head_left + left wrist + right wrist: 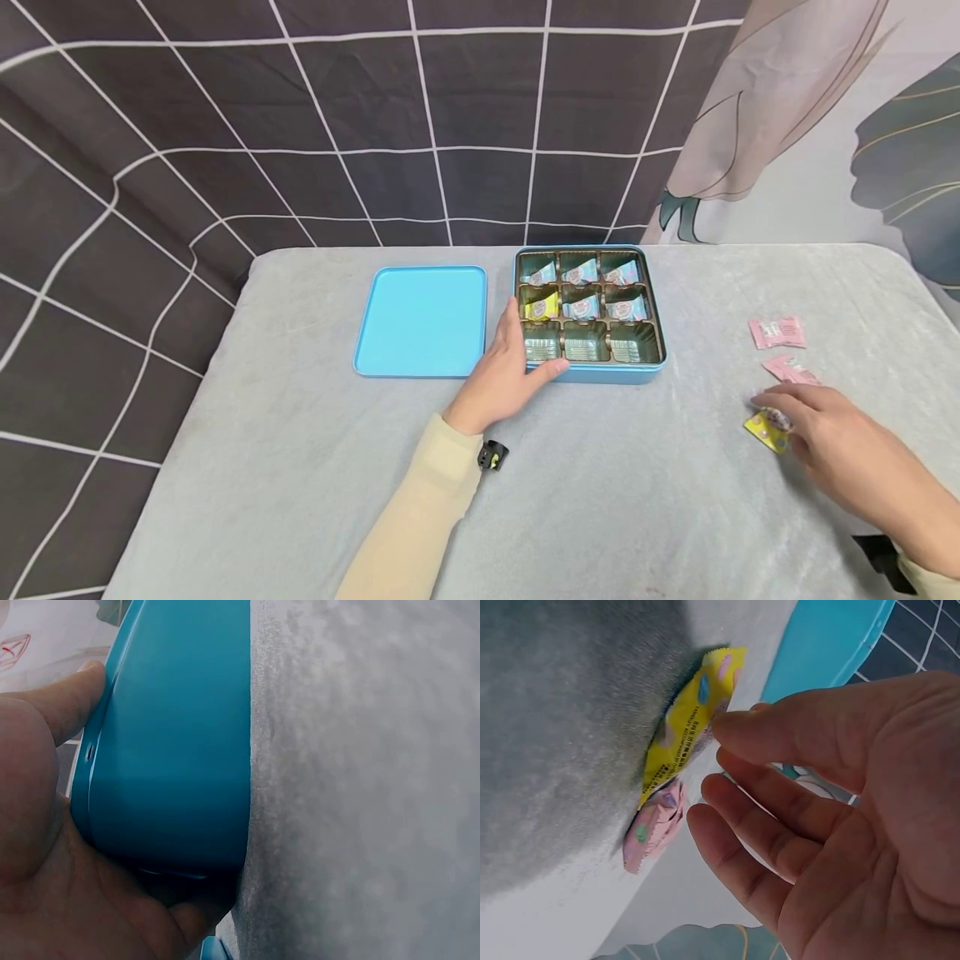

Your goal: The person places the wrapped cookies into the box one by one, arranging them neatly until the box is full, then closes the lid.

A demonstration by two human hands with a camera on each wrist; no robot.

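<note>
A shallow blue tin [607,373] with a gold insert of nine compartments stands at the table's back. Wrapped blue candies [581,308] and a yellow one [542,308] sit in its two far rows; the near row is bare. My left hand [501,379] holds the tin's near left corner, thumb on the front rim, fingers along the left side. At the right, my right hand [836,442] pinches a yellow-wrapped candy [686,724] between thumb and index finger, close to the tabletop; the index fingertip is hidden. The other right fingers are loosely bent.
Two pink-wrapped candies [777,332] lie just beyond my right hand, the nearer partly covered by it. The blue lid [423,321] lies flat left of the tin. A grey cloth [600,500] covers the table, with a dark checked curtain [360,108] behind.
</note>
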